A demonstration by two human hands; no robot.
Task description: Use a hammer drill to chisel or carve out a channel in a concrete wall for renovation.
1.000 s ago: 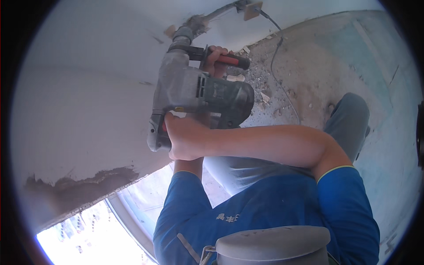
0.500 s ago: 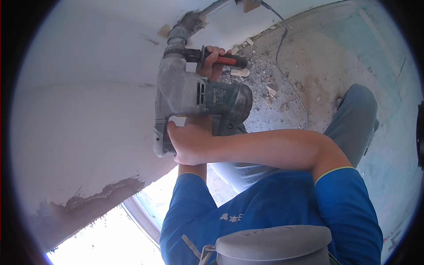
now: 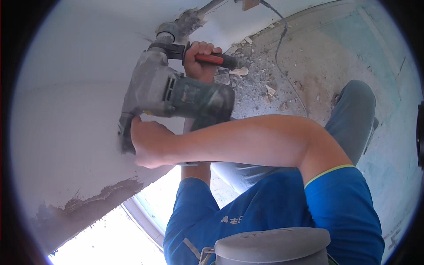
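Observation:
A dusty grey-green rotary hammer is held against the pale wall, its front end by a broken patch. My left hand wraps round its black and red side handle; the left forearm passes behind the tool's body. Crossing in front of my body, my right arm reaches the rear handle, with my right hand closed around it. The bit's tip cannot be made out. The tool's rear looks slightly blurred.
Rubble and broken chips cover the floor beside the wall. A grey cable runs down across that floor. My bent knee is at the right. Toward the lower left, the wall ends at a rough edge by a bright opening.
The rotary hammer has swung left, its rear handle moving farthest. Both hands have moved left with it, still gripping. My right forearm reaches farther across.

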